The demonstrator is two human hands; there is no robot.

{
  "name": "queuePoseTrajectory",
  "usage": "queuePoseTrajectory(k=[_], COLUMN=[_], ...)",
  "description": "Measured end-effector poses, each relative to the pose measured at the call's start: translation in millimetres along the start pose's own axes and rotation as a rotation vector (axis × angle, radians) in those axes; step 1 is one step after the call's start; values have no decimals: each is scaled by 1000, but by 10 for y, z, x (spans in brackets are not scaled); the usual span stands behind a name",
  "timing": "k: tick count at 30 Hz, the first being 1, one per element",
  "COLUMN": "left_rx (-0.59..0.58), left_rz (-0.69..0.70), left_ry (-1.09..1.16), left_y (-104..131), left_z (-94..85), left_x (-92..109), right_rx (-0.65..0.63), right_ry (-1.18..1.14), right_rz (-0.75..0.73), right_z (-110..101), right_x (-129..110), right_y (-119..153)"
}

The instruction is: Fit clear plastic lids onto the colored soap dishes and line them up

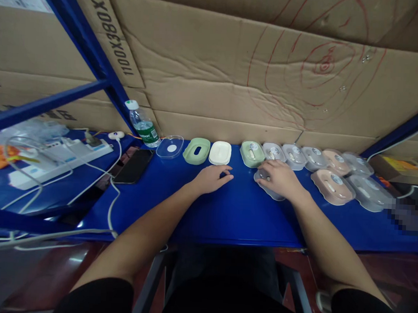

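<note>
My right hand [280,176] grips a small greyish plastic box with a clear lid [270,192] from above, its fingers curved over the far side and hiding much of it. Out to the left, my left hand [213,179] hovers over or rests on the blue table, thumb and fingers apart, holding nothing. Just beyond it lies a cream oval plastic piece [220,153]. Left of that are a green tray with a slot [196,151] and a clear lid with a white round sticker [170,148]. Behind my right hand stands a green lidded box [252,154].
Several lidded boxes in grey and pink, including a pink one [332,187], line the right side. A water bottle [146,130], a phone [134,166] and a power strip [61,163] with cables are at left. Cardboard [200,58] walls the back; a blue frame post [85,42] rises left.
</note>
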State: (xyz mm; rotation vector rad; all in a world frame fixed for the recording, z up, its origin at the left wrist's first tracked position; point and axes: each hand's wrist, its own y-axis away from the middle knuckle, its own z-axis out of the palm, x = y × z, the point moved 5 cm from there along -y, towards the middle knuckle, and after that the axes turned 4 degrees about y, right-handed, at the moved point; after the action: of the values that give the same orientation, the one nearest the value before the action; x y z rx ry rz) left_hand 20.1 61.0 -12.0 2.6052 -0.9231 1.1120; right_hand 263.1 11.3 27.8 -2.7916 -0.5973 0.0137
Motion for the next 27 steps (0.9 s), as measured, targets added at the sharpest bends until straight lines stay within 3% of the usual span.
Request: queuePoseTrajectory(k=[8, 13, 16, 19, 22, 27], left_rx=[-18, 70, 122, 138, 86, 6], left_rz=[9, 29, 28, -27, -46, 43], left_ry=[-96, -140, -194, -253, -298, -283], left_y=[17, 13, 19, 22, 19, 22], left_z=[-25, -85, -122, -138, -107, -63], left_x=[24, -27, -46, -97, -139, -74], right_rx=[-54, -142, -122, -10, 56, -28], right_ry=[72, 134, 153, 108, -57, -338], right_rz=[249, 439, 487, 415, 195, -146], right_z=[36, 34, 8, -56, -61, 192], right_x=[594, 991, 1085, 952, 590, -38], right_y=[130, 274, 290, 212, 87, -29])
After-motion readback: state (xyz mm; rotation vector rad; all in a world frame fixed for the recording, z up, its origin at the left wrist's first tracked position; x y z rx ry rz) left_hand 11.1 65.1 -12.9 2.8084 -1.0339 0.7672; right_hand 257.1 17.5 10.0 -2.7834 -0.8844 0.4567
